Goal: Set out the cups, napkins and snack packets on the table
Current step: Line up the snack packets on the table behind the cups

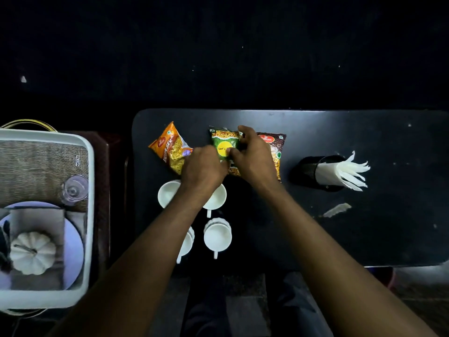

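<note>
1. Both hands are closing on the green snack packet [224, 144], lying mid-row on the dark tabletop [364, 227]: left hand [202, 166] gripping its near-left edge, right hand [250, 154] pinching its right side.
2. An orange packet [170, 148] and a red one [275, 152] are flanking it.
3. Four white cups [217, 235] are sitting nearer (two partly under the left arm), napkins [340, 172] fanning from a black holder to the right.

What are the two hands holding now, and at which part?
Both hands hold the green snack packet: left hand at its lower left edge, right hand along its right side.
</note>
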